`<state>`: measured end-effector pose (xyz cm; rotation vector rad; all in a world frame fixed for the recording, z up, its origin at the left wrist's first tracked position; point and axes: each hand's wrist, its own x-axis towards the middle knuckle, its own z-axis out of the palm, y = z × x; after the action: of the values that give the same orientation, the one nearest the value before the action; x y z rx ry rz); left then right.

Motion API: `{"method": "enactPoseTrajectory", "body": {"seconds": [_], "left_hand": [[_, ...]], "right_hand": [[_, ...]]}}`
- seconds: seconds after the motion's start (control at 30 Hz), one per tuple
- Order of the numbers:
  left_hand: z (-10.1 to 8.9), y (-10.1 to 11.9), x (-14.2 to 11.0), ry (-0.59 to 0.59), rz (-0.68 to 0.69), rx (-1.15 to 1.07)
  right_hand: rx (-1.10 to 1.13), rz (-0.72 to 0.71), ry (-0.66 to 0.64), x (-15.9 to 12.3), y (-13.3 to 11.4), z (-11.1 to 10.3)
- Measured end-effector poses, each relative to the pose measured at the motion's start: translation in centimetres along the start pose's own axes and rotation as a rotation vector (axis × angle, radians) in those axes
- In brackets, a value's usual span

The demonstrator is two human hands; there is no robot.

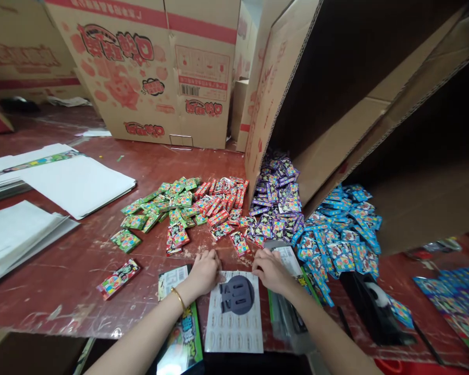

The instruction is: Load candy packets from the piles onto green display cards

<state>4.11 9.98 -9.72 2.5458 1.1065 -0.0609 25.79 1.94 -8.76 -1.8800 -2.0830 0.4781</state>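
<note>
A white card (234, 325) with a dark grey plastic piece (237, 295) on it is laid flat at the near edge of the red table (62, 281), between the two hands. Its far left corner is touched by the left hand (204, 272), fingers curled loosely down, nothing clearly gripped. Its far right corner is met by the right hand (271, 271), fingers bent onto the edge; whether the card is pinched cannot be told. A gold bracelet (178, 298) is worn on the left wrist. Printed green-edged sheets (182, 333) are seen just left of the card, a clear packet stack (287, 307) just right. Beyond the fingers, small packets are heaped by colour: green (160, 205), red (221, 200), purple (275, 200), blue (340, 234). A tipped cardboard box (375, 94) stands behind them, white sheets (74, 182) far left.
</note>
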Motion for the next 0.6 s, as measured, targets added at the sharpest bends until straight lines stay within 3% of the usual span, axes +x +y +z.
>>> {"method": "enactPoseTrajectory", "body": {"seconds": [0.17, 0.43, 0.6], "left_hand": [[0.5, -0.2, 0.1, 0.006, -0.014, -0.016], [0.4, 0.1, -0.3, 0.002, -0.036, -0.007], [0.1, 0.9, -0.1, 0.016, -0.077, -0.068]], "right_hand": [[0.055, 0.031, 0.080, -0.4, 0.6, -0.4], [0.321, 0.074, 0.226, 0.0, -0.7, 3.7], [0.645, 0.220, 0.434, -1.7, -0.1, 2.4]]}}
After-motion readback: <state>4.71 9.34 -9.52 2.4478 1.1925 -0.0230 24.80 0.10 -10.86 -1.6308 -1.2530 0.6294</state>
